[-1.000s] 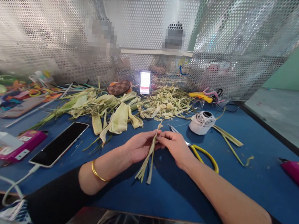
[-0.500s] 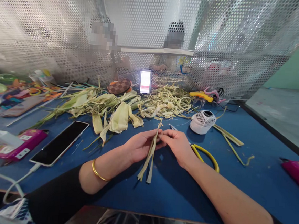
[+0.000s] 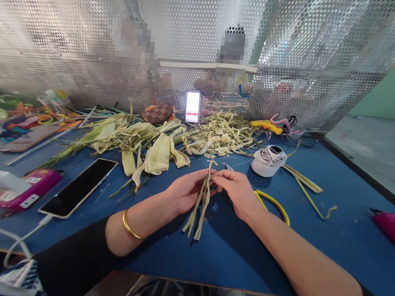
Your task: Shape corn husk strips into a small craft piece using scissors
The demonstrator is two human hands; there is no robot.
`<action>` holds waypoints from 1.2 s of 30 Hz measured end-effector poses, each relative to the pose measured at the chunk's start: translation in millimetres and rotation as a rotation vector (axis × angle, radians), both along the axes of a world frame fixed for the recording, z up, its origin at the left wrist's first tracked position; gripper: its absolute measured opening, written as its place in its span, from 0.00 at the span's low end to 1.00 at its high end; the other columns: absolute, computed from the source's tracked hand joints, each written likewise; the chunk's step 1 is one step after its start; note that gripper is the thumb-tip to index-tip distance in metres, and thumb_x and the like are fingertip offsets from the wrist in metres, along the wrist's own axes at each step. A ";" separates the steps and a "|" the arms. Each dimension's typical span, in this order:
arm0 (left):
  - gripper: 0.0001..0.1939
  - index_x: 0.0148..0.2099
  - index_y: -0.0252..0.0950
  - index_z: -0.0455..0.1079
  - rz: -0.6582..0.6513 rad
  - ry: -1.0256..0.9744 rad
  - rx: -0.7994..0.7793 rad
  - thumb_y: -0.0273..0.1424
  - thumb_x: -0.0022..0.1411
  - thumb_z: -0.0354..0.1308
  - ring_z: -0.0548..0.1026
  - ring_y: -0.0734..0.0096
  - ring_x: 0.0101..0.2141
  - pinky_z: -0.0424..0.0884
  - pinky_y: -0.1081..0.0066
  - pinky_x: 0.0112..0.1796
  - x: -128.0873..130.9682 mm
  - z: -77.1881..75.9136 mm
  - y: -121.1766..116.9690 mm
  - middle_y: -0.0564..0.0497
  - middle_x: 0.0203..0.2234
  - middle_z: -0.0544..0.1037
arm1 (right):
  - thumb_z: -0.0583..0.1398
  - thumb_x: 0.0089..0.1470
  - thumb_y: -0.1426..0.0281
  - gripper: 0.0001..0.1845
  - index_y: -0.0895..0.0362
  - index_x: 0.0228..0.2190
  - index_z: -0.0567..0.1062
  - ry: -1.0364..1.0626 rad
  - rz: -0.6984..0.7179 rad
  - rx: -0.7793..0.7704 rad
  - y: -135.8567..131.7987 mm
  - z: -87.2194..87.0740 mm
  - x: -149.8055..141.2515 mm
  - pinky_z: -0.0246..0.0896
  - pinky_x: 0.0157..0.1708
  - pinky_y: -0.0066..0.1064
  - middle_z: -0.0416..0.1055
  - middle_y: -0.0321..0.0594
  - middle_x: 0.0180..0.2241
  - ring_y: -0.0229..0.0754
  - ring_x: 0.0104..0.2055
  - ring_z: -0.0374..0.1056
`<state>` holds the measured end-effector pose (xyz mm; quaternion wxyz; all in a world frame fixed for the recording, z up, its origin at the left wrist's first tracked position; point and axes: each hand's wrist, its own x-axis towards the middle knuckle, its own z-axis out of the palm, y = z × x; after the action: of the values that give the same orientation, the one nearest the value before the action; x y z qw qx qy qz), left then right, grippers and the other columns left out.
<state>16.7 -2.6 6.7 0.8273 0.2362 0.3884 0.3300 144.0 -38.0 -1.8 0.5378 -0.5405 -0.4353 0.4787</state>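
Note:
A thin bundle of pale dried corn husk strips (image 3: pixel 201 207) hangs toward me, its loose ends spread apart over the table. My left hand (image 3: pixel 187 192) pinches the bundle near its upper, knotted end. Fingertips of my right hand (image 3: pixel 234 189) close on the same bundle from the other side; the exact grip is partly hidden. Beneath the right hand lie yellow-handled scissors (image 3: pixel 278 207), largely covered by it. Behind that hand a spool of white thread (image 3: pixel 268 161) stands on the table, a fine thread running from it.
Corn husks (image 3: pixel 159 154) and a heap of shredded husk (image 3: pixel 222 134) lie at the back. A smartphone (image 3: pixel 80 188) and a magenta box (image 3: pixel 26 194) are on the left, husk strips (image 3: pixel 304 179) on the right. Two people sit behind the perforated metal screen (image 3: pixel 190 24).
The strips have turned slightly between my fingers, and their loose ends have shifted. My right hand has moved a little, covering more of the scissors.

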 end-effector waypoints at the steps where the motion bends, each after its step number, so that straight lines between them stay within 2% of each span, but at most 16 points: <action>1: 0.08 0.34 0.31 0.74 0.000 0.011 -0.001 0.26 0.63 0.54 0.76 0.73 0.27 0.76 0.69 0.37 -0.4 0.6 0.2 0.49 0.26 0.77 | 0.61 0.36 0.66 0.09 0.56 0.13 0.69 -0.003 -0.004 -0.002 0.3 0.2 1.3 0.56 0.26 0.28 0.66 0.33 0.16 0.36 0.24 0.61; 5: 0.07 0.34 0.31 0.74 -0.026 0.001 -0.001 0.26 0.62 0.54 0.76 0.74 0.27 0.75 0.72 0.36 -0.3 0.0 0.5 0.49 0.26 0.77 | 0.62 0.37 0.64 0.10 0.56 0.14 0.71 0.009 -0.021 -0.009 -0.1 0.9 2.2 0.56 0.26 0.28 0.67 0.33 0.17 0.35 0.24 0.61; 8: 0.09 0.32 0.30 0.73 -0.030 -0.035 0.037 0.25 0.63 0.53 0.76 0.74 0.27 0.75 0.71 0.39 1.3 -2.9 -0.3 0.49 0.25 0.76 | 0.64 0.37 0.63 0.09 0.57 0.17 0.75 0.027 0.036 -0.032 -1.8 2.6 -1.6 0.58 0.27 0.29 0.70 0.34 0.19 0.37 0.24 0.63; 11: 0.10 0.31 0.30 0.73 -0.023 -0.010 0.086 0.24 0.63 0.52 0.75 0.74 0.27 0.75 0.69 0.39 2.1 -3.0 -2.5 0.48 0.25 0.76 | 0.66 0.34 0.63 0.11 0.57 0.15 0.73 0.025 0.047 -0.058 -2.6 3.0 -4.3 0.58 0.25 0.29 0.69 0.34 0.18 0.36 0.23 0.63; 16: 0.09 0.36 0.32 0.76 -0.092 0.127 0.194 0.30 0.62 0.55 0.74 0.73 0.25 0.75 0.72 0.30 -2.7 5.6 -5.0 0.48 0.27 0.76 | 0.66 0.34 0.62 0.14 0.57 0.13 0.70 -0.066 -0.022 -0.025 -1.3 -0.5 -1.2 0.54 0.24 0.28 0.65 0.32 0.15 0.34 0.21 0.58; 18: 0.07 0.38 0.33 0.77 -0.126 0.188 0.272 0.28 0.58 0.59 0.74 0.74 0.26 0.74 0.74 0.28 -5.7 8.6 -4.4 0.49 0.29 0.77 | 0.65 0.35 0.62 0.14 0.57 0.12 0.69 -0.109 -0.058 -0.029 -0.9 -0.9 1.1 0.52 0.24 0.29 0.64 0.32 0.15 0.34 0.21 0.58; 21: 0.14 0.41 0.35 0.77 -0.195 0.211 0.339 0.19 0.51 0.62 0.76 0.73 0.29 0.74 0.75 0.29 -8.8 10.1 -2.0 0.49 0.33 0.78 | 0.65 0.35 0.61 0.14 0.57 0.12 0.70 -0.139 -0.071 -0.055 -0.8 0.7 4.4 0.51 0.23 0.29 0.63 0.31 0.13 0.34 0.20 0.56; 26: 0.17 0.43 0.34 0.76 -0.219 0.172 0.246 0.15 0.52 0.58 0.78 0.70 0.30 0.75 0.76 0.27 -9.2 10.7 2.5 0.47 0.32 0.79 | 0.64 0.37 0.59 0.13 0.58 0.18 0.75 -0.143 0.009 -0.020 -0.2 4.3 9.0 0.53 0.25 0.29 0.67 0.33 0.17 0.33 0.20 0.57; 32: 0.17 0.44 0.33 0.75 -0.226 0.104 0.155 0.15 0.57 0.53 0.79 0.69 0.35 0.73 0.80 0.25 -9.8 12.8 5.7 0.44 0.39 0.79 | 0.61 0.40 0.63 0.10 0.58 0.19 0.74 -0.225 -0.027 0.031 0.3 5.2 10.9 0.54 0.27 0.29 0.66 0.32 0.17 0.35 0.23 0.59; 36: 0.16 0.47 0.35 0.74 -0.246 0.092 0.180 0.18 0.59 0.53 0.79 0.68 0.37 0.71 0.81 0.22 -9.3 9.9 5.5 0.43 0.43 0.78 | 0.61 0.42 0.62 0.12 0.58 0.22 0.77 -0.247 -0.049 0.051 0.3 5.0 11.3 0.56 0.28 0.30 0.71 0.35 0.21 0.36 0.24 0.61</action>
<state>7.4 2.8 16.7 0.8181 0.3701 0.3631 0.2486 155.3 -37.7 3.2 0.5051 -0.5919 -0.4972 0.3839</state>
